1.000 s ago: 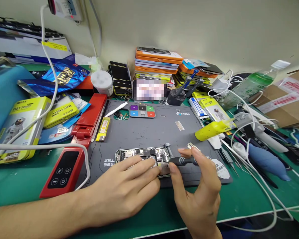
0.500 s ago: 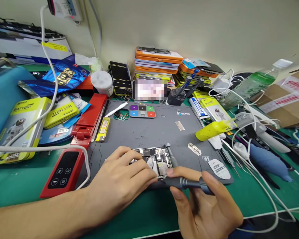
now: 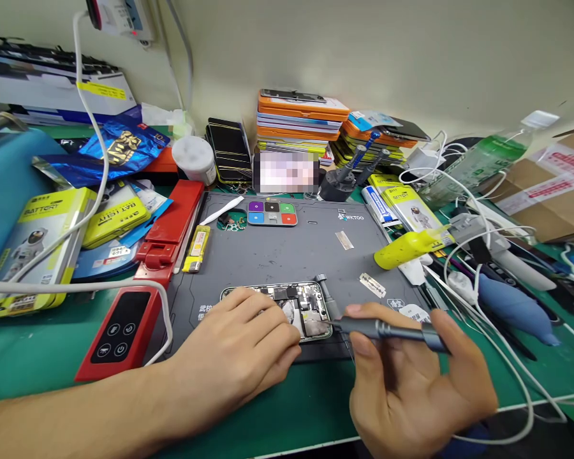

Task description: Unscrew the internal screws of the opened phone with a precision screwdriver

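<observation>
An opened phone [image 3: 317, 310] lies on the grey work mat [image 3: 277, 252], its circuit boards and metal shields bare. My left hand [image 3: 246, 341] rests over the phone's left and middle part, fingers bent and holding it down; the fingertips are partly hidden. Between the thumb and fingers of my right hand [image 3: 411, 382] is a dark grey screwdriver [image 3: 387, 329], nearly level, its thin shaft pointing left. The tip is over the metal shield at the phone's right end; whether it touches cannot be made out. A flat grey connector piece [image 3: 324, 287] is by the phone's top right corner.
A razor blade [image 3: 372, 285] and a yellow squeeze bottle [image 3: 402, 250] are on the right, near a blue air blower [image 3: 516, 311] and white cables. A red device [image 3: 117, 331] and a yellow-wrapped battery [image 3: 196, 248] are on the left. A screw tray [image 3: 272, 213] sits behind.
My right hand and the screwdriver have moved right and slightly up, bringing the tip to the phone's right end. The left hand stays on the phone.
</observation>
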The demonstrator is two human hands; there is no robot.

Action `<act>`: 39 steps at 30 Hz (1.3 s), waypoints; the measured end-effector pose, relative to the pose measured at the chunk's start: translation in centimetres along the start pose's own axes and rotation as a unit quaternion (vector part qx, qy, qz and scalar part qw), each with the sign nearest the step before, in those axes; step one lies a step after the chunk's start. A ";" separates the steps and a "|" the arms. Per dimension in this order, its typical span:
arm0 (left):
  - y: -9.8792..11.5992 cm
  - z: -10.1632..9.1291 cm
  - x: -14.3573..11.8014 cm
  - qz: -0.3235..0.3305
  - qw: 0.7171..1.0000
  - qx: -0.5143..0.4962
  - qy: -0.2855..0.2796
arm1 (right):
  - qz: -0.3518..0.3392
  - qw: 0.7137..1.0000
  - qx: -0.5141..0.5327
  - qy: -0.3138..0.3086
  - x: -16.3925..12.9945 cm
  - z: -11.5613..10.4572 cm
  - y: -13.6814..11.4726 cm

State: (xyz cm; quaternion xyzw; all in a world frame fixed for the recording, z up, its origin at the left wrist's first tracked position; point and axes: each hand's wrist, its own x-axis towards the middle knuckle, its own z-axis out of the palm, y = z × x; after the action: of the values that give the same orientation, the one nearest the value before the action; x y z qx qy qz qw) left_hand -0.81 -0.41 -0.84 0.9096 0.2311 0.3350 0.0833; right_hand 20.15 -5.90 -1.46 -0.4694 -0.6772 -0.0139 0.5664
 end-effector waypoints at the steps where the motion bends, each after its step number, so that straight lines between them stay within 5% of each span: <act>1: 0.0 0.0 0.0 0.004 1.000 0.001 -0.003 | 0.009 1.000 -0.004 -0.001 0.1 0.2 0.1; 17: 0.3 -0.2 -0.6 0.176 0.981 0.042 -0.065 | 0.027 0.997 -0.034 -0.065 -0.7 1.2 0.6; 31: 0.3 -0.4 -0.5 0.189 0.978 0.035 -0.077 | 0.012 0.996 -0.036 -0.084 -0.6 1.2 0.5; 39: 0.3 -0.3 -0.5 0.196 0.977 0.042 -0.071 | -0.077 0.989 -0.067 -0.107 0.6 1.1 0.5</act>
State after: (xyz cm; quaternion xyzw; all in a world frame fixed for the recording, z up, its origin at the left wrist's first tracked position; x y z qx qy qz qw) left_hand -1.25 -0.92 -0.83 0.9613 0.0553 0.2697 -0.0061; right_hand 19.71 -4.67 -1.63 -0.4515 -0.7657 -0.0522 0.4552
